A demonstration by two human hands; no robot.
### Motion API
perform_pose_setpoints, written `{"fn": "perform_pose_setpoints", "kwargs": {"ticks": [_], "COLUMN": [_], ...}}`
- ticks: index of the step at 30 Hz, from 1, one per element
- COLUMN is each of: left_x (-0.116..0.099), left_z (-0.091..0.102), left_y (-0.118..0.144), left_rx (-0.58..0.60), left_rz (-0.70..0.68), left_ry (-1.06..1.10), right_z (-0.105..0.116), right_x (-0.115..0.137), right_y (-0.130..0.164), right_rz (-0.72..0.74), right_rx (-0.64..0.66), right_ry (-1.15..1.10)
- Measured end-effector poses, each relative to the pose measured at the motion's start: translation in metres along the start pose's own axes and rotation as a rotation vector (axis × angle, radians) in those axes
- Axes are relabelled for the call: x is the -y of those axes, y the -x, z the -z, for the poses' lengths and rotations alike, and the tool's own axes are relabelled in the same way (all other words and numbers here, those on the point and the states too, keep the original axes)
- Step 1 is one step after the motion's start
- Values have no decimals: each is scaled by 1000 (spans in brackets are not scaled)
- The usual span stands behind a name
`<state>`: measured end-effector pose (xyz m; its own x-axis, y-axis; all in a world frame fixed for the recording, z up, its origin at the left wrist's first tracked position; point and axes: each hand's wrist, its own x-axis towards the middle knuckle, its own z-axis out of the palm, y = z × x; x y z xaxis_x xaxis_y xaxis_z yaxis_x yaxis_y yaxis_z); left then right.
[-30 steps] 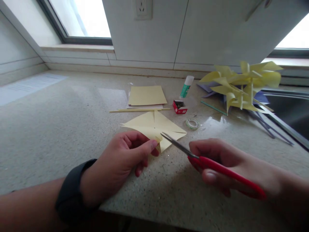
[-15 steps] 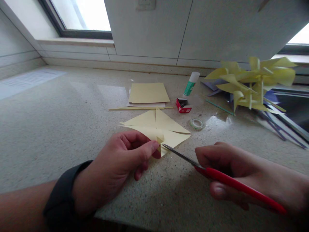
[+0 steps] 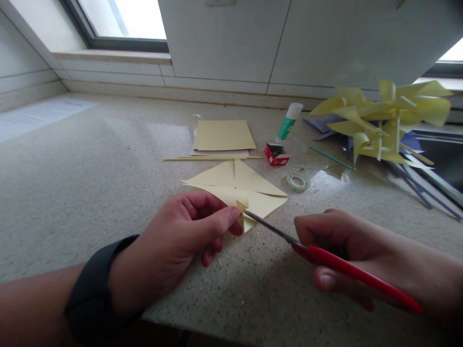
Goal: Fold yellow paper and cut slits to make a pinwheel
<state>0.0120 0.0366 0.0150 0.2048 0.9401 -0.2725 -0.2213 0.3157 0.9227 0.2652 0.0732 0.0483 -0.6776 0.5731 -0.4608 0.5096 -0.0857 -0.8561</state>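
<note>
A square of pale yellow paper (image 3: pixel 231 180) lies on the counter, slit from its corners toward the middle, with a small dark dot at its centre. My left hand (image 3: pixel 188 236) pinches the near corner, which is bent up between thumb and fingers. In my right hand (image 3: pixel 347 260) is a pair of red-handled scissors (image 3: pixel 336 260). The blades point left, and their tips touch or nearly touch the paper beside my left fingertips. Whether the tips have paper between them I cannot tell.
Behind the paper lie thin wooden sticks (image 3: pixel 213 158) and a stack of yellow paper (image 3: pixel 224 135). Toward the right are a red box (image 3: pixel 277 155) of small dark items, a glue stick (image 3: pixel 289 123), a tape roll (image 3: pixel 297 181), a green stick (image 3: pixel 333 157) and yellow paper pinwheels (image 3: pixel 390 120).
Both hands, the scissors and the paper keep almost the same places relative to each other. The view has tilted slightly, so the background sits a little higher.
</note>
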Motion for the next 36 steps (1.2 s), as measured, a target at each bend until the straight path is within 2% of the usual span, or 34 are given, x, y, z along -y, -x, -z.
{"fn": "perform_pose_setpoints", "kwargs": {"ticks": [13,21,24,28,33,36], "left_x": [0,1,1,-1,-3,-3], "left_z": [-1,0,0,-4,-8,-9], "left_y": [-1,1,1,1,1,2], "left_rx": [-7,-17,-38,-88,-103,-108], "left_rz": [-13,-11,-9,-40,-79,-91], "left_ry": [-18,9,36,103,156,188], "right_z": [-1,0,-3,-17,-40,-47], "right_x": [-4,-11,-19,-25,-15,-8], "right_y": [-1,0,2,2,-6,-10], "right_rz": [-12,24,41,55,140,177], "right_rx": [-4,-22,-76,-220,-366,-387], "right_ry": [-31,163,281,454,534,523]}}
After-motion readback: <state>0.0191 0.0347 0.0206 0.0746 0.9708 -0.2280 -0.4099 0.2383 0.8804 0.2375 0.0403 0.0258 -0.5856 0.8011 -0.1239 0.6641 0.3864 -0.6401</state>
